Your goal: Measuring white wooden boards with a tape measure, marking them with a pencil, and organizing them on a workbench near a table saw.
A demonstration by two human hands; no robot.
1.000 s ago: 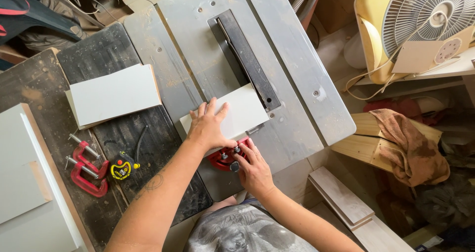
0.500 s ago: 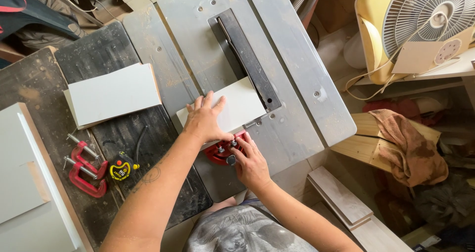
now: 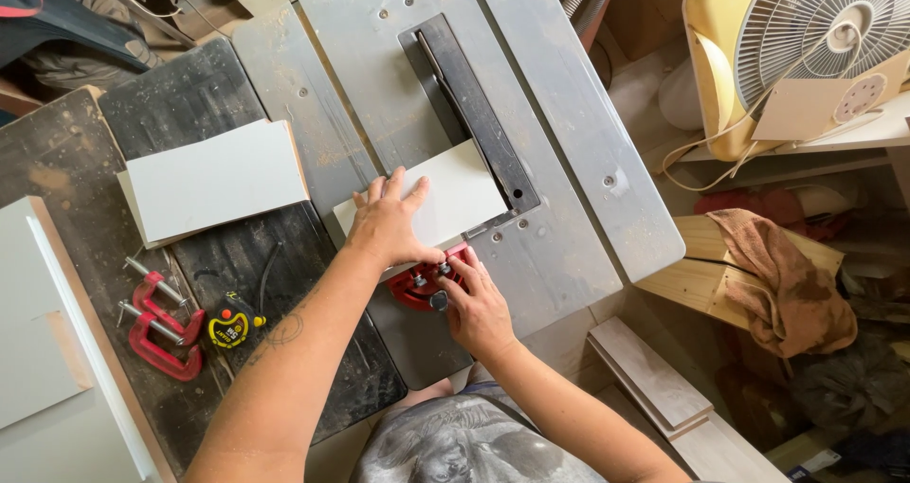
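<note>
Head view: left hand point(image 3: 389, 225) flat, fingers spread, pressing white panel point(image 3: 431, 203) on grey saw table point(image 3: 578, 170), panel edge against black blade insert point(image 3: 474, 113). Right hand point(image 3: 477, 303) at panel's 6 o'clock, wrapped around red miter gauge point(image 3: 425, 282). Second white panel point(image 3: 213, 180) at 9 o'clock.

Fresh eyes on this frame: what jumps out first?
Dead centre, the left hand presses flat on a white panel lying on the grey saw table, right beside the dark blade slot. Just below it, the right hand grips a red mitre gauge at the table's near edge. Off to the left on the dark bench lie another white panel, two red clamps and a yellow tape measure.
</note>
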